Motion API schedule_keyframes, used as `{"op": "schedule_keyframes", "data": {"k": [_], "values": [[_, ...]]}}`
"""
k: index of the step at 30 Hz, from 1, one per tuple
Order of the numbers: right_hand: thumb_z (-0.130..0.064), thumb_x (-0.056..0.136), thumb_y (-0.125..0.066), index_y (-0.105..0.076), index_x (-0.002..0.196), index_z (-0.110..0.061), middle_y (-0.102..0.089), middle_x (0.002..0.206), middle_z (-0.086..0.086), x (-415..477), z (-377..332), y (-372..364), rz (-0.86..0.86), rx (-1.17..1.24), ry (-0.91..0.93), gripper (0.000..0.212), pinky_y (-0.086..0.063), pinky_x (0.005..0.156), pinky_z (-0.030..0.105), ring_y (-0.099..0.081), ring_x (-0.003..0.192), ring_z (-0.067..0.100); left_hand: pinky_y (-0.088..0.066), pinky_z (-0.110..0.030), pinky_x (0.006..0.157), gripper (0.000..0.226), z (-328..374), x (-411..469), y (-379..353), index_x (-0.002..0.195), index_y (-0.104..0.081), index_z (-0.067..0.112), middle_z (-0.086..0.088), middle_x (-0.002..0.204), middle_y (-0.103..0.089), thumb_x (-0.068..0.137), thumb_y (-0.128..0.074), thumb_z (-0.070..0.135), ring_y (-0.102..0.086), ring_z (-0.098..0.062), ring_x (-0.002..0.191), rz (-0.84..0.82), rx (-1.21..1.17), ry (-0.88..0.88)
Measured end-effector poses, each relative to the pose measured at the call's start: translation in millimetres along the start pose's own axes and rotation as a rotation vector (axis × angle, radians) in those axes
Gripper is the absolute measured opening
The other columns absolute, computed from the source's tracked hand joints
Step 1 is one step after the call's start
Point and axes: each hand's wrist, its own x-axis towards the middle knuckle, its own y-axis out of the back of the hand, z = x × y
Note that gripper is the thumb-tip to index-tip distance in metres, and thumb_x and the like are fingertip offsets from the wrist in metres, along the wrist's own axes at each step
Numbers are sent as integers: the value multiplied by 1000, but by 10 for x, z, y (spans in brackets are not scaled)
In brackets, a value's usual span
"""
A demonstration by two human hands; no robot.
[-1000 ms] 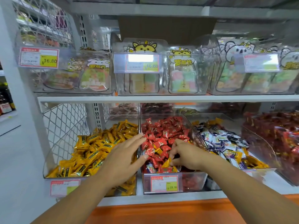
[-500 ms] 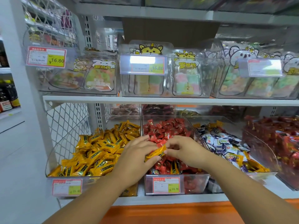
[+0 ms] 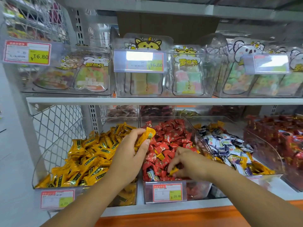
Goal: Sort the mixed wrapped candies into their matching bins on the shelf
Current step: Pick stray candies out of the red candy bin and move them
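Three clear bins stand side by side on the lower shelf. The left bin (image 3: 49, 161) holds yellow candies, the middle bin (image 3: 193, 190) mostly red ones with a few yellow mixed in, the right bin (image 3: 270, 154) blue-white and yellow ones. My left hand (image 3: 129, 154) pinches a yellow wrapped candy (image 3: 146, 136) between thumb and fingers, above the edge between the left and middle bins. My right hand (image 3: 190, 163) reaches down into the front of the middle bin and pinches another yellow candy (image 3: 173, 170) among the red ones.
A white shelf board (image 3: 164, 101) runs just above the bins, carrying clear boxes of soft sweets (image 3: 188, 74) with price tags. A bin of red packets (image 3: 278, 141) stands at the far right. Wire mesh (image 3: 55, 128) closes the left side. An orange ledge (image 3: 180, 217) lies below.
My right hand passed a yellow candy to my left hand, then dropped back into the red bin and pinched another. My left hand lifted its candy up and left.
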Motion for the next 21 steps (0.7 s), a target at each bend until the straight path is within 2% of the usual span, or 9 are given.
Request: {"op": "schedule_keyframes", "data": {"k": [2,4,6,8,11,15,17,19,21], "values": [[-36,88,-66,-70,105,-35,-49,101,-12,-21,4,90,137,119,0,17,-38,86,21,-51,96,8,-39,-24,86,26,-2,14,36,124,-43,32,16,112,-51,98,-43,38,-49,-3,106,-25,14,27],[-33,90,-65,-70,102,-31,-57,100,-19,-55,-25,230,302,262,-9,14,-39,82,17,-56,93,2,-37,-23,94,35,-3,29,64,132,-38,31,16,123,-49,99,-40,40,-46,-5,117,-63,18,61],[-28,90,-66,-69,95,-28,-65,92,-19,-91,-113,338,411,451,-7,6,-42,75,14,-61,83,-2,-30,-16,103,40,10,36,85,136,-36,37,26,133,-40,97,-43,45,-36,9,125,-110,14,100],[-19,89,-68,-67,93,-20,-70,83,-5,-109,-255,371,406,721,28,5,-50,67,19,-66,71,6,-33,-6,93,32,48,44,81,119,-43,47,34,121,-45,89,-52,55,-39,22,112,-151,-43,130],[-6,87,-67,-62,93,-6,-69,74,10,-81,-481,324,349,969,85,7,-57,64,25,-67,65,17,-47,-23,80,55,31,83,57,109,-54,37,17,103,-60,68,-60,74,-57,0,97,-157,-48,110],[-11,93,-60,-67,99,-7,-73,85,13,14,-555,296,344,1111,46,10,-59,74,28,-71,76,23,-39,-17,60,20,5,139,123,91,-60,34,10,80,-60,80,-69,48,-55,-1,70,-130,-30,102],[-16,96,-56,-68,97,-9,-73,89,9,59,-456,273,343,1003,-30,14,-59,76,31,-70,78,20,-36,-17,55,19,-25,138,189,87,-60,29,10,71,-58,83,-67,46,-52,-2,61,-120,-35,113],[-24,96,-56,-69,95,-12,-72,92,0,106,-337,195,331,589,-119,17,-55,81,30,-66,82,15,-38,-22,57,23,-40,124,242,86,-57,25,10,69,-56,84,-66,47,-52,-5,62,-84,-66,160],[-30,95,-58,-67,110,-21,-66,108,-4,153,-287,69,269,332,-155,20,-46,86,23,-60,95,11,-48,-32,65,27,-86,116,264,92,-59,23,3,79,-62,83,-66,48,-59,-12,71,-60,-114,228]]}}
